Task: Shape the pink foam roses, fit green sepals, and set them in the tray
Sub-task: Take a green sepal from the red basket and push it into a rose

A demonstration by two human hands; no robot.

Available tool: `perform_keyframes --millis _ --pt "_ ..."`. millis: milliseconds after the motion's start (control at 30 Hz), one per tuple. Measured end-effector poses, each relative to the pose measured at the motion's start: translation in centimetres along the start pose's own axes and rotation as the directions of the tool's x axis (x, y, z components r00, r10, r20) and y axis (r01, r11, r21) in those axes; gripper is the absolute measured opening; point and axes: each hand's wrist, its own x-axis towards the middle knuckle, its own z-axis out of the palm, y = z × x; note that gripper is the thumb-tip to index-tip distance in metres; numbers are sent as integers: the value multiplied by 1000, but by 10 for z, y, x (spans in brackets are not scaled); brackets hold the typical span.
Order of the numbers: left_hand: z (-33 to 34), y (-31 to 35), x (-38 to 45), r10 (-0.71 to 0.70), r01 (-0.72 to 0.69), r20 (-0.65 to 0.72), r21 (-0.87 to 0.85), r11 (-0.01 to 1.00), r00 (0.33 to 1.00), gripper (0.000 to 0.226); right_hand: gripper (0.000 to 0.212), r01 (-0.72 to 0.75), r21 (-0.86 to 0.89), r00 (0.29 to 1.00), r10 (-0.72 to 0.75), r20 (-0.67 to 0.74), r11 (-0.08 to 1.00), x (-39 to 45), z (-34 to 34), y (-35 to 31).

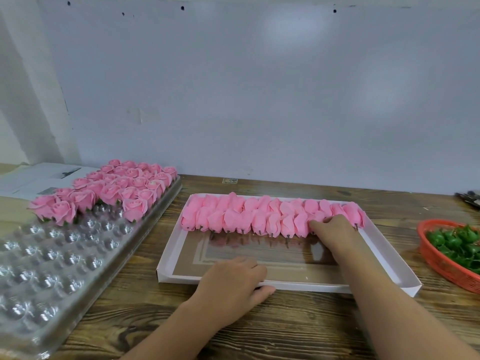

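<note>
Two rows of unshaped pink foam buds (259,216) lie at the far end of a shallow white cardboard box (384,255). My right hand (335,233) reaches into the front row near its right end, fingers curled round a bud there. My left hand (233,275) grips the box's near rim, thumb outside, fingers inside. Finished pink roses (114,190) with green sepals fill the far part of a clear plastic cell tray (52,268) on the left. Green sepals (457,241) lie heaped in a red basket (441,266) at the right edge.
Everything stands on a dark wooden table (285,323) against a pale wall. Papers (39,178) lie behind the clear tray at far left. A dark tool (468,197) pokes in at the right edge behind the basket.
</note>
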Motion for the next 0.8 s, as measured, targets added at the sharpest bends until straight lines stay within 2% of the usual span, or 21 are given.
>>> perform_keyframes --millis 167,267,333,433,500,567,633,700,800 --pt "-1 1 -1 -10 10 8 1 1000 1000 42 20 -7 36 1000 7 -15 999 2 3 4" --pt "-1 1 -1 -8 8 1 -11 1000 1000 41 14 -35 318 999 29 22 947 6 1 10" --pt "-2 1 -1 -10 9 -2 -23 1000 1000 39 8 -108 528 994 82 71 843 10 -3 14" --pt "-2 1 -2 -28 28 4 -42 999 1000 36 22 -219 804 976 107 192 553 6 -11 20" --pt "-4 2 -2 -50 51 25 -72 996 998 36 19 -219 881 975 52 217 420 -2 -18 22" --pt "-7 2 -2 -78 88 69 -152 984 995 41 13 -209 907 975 4 222 365 -11 -22 25" --pt "-12 3 -1 -124 149 106 -291 945 987 45 8 -202 923 973 -45 228 327 -21 -21 27" --pt "-16 5 3 -194 229 125 -429 874 973 40 2 -203 928 961 -118 250 314 -35 -16 27" --pt "-25 12 17 -312 331 151 -657 677 938 41 11 -165 931 929 -267 257 326 -62 -5 16"
